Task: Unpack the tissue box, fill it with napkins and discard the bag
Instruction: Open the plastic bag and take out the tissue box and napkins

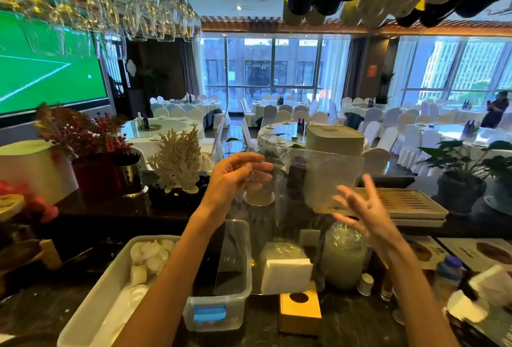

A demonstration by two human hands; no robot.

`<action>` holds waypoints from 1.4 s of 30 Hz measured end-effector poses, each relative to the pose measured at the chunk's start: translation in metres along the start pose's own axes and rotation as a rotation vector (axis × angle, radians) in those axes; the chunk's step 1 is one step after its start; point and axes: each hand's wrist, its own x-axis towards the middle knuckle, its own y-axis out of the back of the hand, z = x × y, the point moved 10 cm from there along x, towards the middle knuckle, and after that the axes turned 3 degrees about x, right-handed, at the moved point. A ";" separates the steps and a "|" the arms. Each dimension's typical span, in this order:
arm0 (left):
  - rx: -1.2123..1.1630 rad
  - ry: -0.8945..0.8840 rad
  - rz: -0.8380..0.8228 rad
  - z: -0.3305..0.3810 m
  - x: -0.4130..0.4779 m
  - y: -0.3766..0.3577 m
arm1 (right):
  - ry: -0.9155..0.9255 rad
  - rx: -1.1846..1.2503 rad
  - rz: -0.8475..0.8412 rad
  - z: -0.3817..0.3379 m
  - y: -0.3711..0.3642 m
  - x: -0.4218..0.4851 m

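Left hand (pixel 235 173): raised, fingers pinch the top edge of the clear bag (pixel 277 194).
Right hand (pixel 360 205): fingers spread, holding nothing.
Box (pixel 300 312): on the counter, 6 o'clock from the bag.
Napkins (pixel 286 274): white stack just behind the box.

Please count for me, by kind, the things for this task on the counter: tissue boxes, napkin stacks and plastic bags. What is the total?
wooden tissue box: 1
white napkin stack: 1
clear plastic bag: 1
Total: 3
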 end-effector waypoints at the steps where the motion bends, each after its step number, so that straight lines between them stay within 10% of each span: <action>1: 0.007 0.014 0.013 -0.002 0.002 0.004 | -0.048 0.079 -0.029 0.012 -0.011 0.003; 6: 0.604 -0.383 0.284 0.038 -0.012 0.023 | 0.044 0.007 -0.022 0.010 -0.050 0.014; 9: 1.342 -0.843 0.155 0.058 -0.021 -0.011 | 0.117 -0.014 -0.108 -0.005 -0.067 0.011; 12: 1.542 -0.897 0.049 0.059 -0.007 -0.017 | 0.143 -0.069 -0.171 -0.013 -0.073 0.010; 22: 1.662 -1.098 -0.240 0.054 0.011 -0.066 | 0.138 -0.118 -0.116 -0.029 -0.042 -0.011; 32: 1.566 -0.790 -0.163 0.072 0.055 -0.071 | 0.115 -0.192 -0.049 -0.029 -0.026 -0.034; 36: 1.077 -0.501 -0.206 0.083 0.066 -0.056 | 0.107 -0.162 -0.013 -0.034 -0.026 -0.038; 42: 1.436 -0.962 -0.385 0.089 0.008 -0.132 | 0.071 -0.096 -0.056 -0.041 -0.041 -0.043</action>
